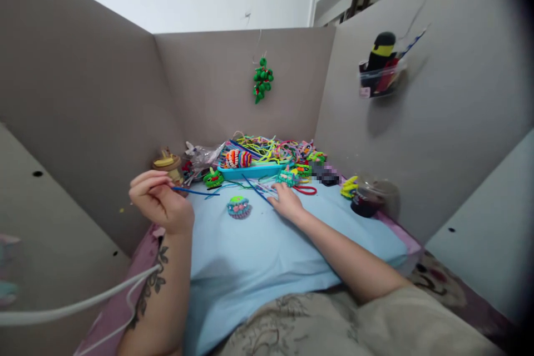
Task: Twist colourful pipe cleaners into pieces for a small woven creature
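Note:
My left hand (161,200) is raised at the left with its fingers pinched on a blue pipe cleaner (198,192), whose free end points right over the blue cloth. Stretched forward, my right hand (287,203) lies low at the cloth, fingers apart, by a turquoise fuzzy figure (287,176). Another dark blue pipe cleaner (256,189) lies just left of its thumb, and a red loop (306,190) just right of the hand. Between both hands sits a small round blue-and-pink fuzzy piece (239,207) with a green top.
A blue tray (254,171) heaped with coloured pipe cleaners (271,149) stands at the back. A green fuzzy figure (213,178) sits at its left. A black-based tub (366,203) is at right. Grey panels (246,117) enclose the table; a white cable (83,306) crosses lower left.

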`<state>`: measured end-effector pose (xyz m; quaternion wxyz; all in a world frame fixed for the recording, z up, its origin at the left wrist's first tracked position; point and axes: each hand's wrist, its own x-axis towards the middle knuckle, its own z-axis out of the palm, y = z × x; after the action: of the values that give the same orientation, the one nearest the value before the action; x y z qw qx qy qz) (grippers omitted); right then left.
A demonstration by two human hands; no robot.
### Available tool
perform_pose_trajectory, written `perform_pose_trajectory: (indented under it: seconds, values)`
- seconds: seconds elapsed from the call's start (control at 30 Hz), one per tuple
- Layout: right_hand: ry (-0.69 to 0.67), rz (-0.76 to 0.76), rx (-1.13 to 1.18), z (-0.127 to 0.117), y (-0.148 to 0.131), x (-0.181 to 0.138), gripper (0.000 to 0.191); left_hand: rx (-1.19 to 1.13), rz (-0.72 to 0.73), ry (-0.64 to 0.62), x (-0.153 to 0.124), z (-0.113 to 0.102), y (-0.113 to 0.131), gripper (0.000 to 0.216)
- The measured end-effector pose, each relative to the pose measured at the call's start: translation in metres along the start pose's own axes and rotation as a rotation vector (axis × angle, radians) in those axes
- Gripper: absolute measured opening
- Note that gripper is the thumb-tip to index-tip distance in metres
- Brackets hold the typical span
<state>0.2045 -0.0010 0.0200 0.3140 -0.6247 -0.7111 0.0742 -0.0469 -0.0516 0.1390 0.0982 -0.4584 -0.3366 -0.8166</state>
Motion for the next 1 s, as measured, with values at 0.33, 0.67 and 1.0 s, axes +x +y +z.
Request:
perform_pose_trajectory:
  seconds: [0.33, 0.67, 1.0]
  values:
    - [-0.102, -0.2, 0.471, 0.025, -0.025, -0.005, 0.04, -0.239, -0.108, 0.092, 0.026, -0.005, 0.034, 0.015]
    - [-0.266, -0.377, 1.017, 0.021, -0.042, -0.024, 0.064, -0.402, -0.523, 0.029, -0.007, 0.013, -0.052, 0.011]
    - [-0.122, 0.021, 1.357, 0.021, -0.016, -0.011, 0.038, -0.263, -0.631, -0.405, -0.031, 0.012, -0.091, 0.038]
